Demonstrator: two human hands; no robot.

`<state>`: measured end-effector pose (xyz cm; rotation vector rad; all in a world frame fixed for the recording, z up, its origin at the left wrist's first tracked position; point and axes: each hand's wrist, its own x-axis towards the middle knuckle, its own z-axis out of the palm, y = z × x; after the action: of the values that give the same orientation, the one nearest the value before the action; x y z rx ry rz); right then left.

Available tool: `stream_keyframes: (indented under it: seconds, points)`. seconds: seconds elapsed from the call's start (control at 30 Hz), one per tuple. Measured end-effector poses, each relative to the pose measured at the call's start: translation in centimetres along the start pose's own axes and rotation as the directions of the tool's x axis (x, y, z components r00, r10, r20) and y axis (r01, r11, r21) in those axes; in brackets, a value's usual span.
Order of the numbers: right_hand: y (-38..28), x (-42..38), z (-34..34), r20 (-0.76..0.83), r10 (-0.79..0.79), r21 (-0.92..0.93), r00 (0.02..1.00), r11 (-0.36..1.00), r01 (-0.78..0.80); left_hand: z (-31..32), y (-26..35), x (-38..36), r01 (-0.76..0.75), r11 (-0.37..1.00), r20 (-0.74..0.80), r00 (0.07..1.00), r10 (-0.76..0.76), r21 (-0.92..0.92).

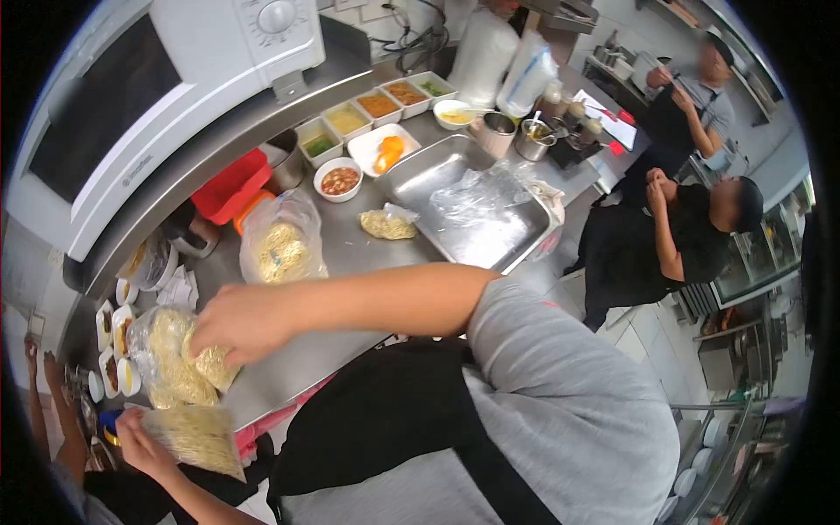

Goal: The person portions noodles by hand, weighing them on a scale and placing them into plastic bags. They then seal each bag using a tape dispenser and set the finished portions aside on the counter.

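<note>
Clear bags of pale yellow noodles lie at the left end of the steel counter. My right hand reaches across and grips a small noodle bag beside them. Lower left, my left hand holds another flat noodle bag by its edge, over the counter's front edge. A large open bag of noodles stands farther back, and a small noodle bag lies to its right.
A steel tray with crumpled plastic lies right of centre. Behind are a bowl, topping containers and a red bin. A microwave overhangs the back left. Two people stand at right; another person's arms show far left.
</note>
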<state>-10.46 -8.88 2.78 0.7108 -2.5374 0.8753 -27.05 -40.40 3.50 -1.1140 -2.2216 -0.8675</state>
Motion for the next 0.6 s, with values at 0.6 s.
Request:
stream_keyframes:
  seconds: [0.6]
  points:
    - [3.8,-4.0,7.8,-0.34,0.25,0.137,0.906,0.967,-0.215,20.2,9.7,-11.1,0.33,0.788,0.323,0.93,-0.175,-0.52]
